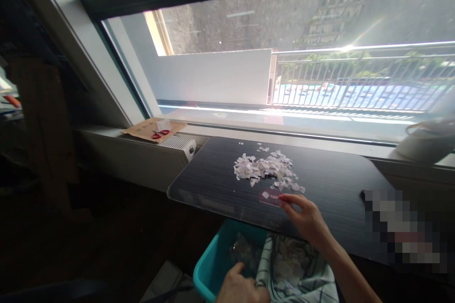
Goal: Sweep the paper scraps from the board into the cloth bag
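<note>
My right hand (305,218) pinches the right end of a small, see-through pinkish sleeve (272,198) between thumb and fingers. The sleeve lies low over the dark tabletop (209,170), with pale bits showing on it. Just beyond it spreads a loose pile of small whitish paper pieces (272,165). My left hand (241,286) is over the near part of a teal bin (208,265), one finger pointing forward; its other fingers are mostly hidden. Beside it, a checked cloth bag (265,262) in the bin holds many paper scraps (293,260).
Red-handled scissors (160,134) lie on a brown paper envelope (142,128) on the sill at the left. A radiator (181,146) adjoins the table's left side. A blurred-out object (405,232) is at the table's right; a white vessel (426,139) stands by the window.
</note>
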Tool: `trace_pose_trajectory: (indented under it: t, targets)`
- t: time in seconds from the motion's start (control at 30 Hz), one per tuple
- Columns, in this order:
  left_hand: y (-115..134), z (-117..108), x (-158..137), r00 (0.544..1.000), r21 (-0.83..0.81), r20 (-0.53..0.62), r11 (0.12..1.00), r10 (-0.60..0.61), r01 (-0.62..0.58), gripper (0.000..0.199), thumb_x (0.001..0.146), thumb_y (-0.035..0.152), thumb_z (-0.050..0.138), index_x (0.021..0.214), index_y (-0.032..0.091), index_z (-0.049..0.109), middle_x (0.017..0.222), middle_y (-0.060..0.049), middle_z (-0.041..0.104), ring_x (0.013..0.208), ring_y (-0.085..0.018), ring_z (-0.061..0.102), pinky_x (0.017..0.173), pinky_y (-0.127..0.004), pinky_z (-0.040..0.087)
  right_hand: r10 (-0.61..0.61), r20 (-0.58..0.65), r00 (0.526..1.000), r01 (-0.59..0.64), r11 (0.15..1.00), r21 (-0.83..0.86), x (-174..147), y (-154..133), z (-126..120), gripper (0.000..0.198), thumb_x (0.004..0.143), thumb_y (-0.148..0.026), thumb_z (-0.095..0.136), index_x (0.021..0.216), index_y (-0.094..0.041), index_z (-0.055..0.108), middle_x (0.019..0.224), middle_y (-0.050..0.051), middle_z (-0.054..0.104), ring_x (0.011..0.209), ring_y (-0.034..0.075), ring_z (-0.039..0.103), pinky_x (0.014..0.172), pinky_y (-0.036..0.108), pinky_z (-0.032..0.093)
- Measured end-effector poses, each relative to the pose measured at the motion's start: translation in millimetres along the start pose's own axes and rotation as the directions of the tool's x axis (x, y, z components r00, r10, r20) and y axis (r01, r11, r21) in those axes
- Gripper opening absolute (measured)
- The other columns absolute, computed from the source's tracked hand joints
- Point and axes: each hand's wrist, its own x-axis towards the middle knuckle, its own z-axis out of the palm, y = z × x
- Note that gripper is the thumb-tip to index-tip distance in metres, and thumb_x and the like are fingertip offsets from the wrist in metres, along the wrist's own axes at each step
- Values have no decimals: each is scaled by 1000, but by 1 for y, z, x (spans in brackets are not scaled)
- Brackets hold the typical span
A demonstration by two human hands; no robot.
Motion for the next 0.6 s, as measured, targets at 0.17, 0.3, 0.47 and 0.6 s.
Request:
trace_pose_trajectory:
  t: [0.17,0.3,0.47,0.6]
  targets:
    - [-2,-7,2,1000,27,19,1000,-12,12,21,85,29,61,66,19,60,50,5,57,43,-12,51,79,-31,44,16,-240,971,-52,988,-143,2,37,-32,34,80,-42,55,94,-20,77,95,11,75,94,28,67,89,42,51]
    - [-5,-17,3,999,0,-20,999,42,-42,20,87,27,59,68,20,59,50,6,57,41,-11,49,77,-29,44,58,-291,955,-109,980,-164,-10,52,-51,36,78,-45,55,95,-21,77,95,10,75,93,27,67,90,42,51]
    - [-2,-26,7,998,3,6,998,67,-67,15,86,26,61,72,20,60,54,5,60,44,-11,52,79,-30,44,104,-303,947,-159,974,-163,-23,53,-58,37,78,-46,55,94,-21,76,96,10,74,95,29,66,91,44,50]
    - [4,-33,11,996,-9,29,997,81,-81,12,87,25,59,76,20,62,59,5,62,47,-11,54,81,-31,44,128,-220,967,-152,984,-95,-27,50,-56,34,77,-45,57,92,-22,77,94,9,75,93,27,67,91,42,50]
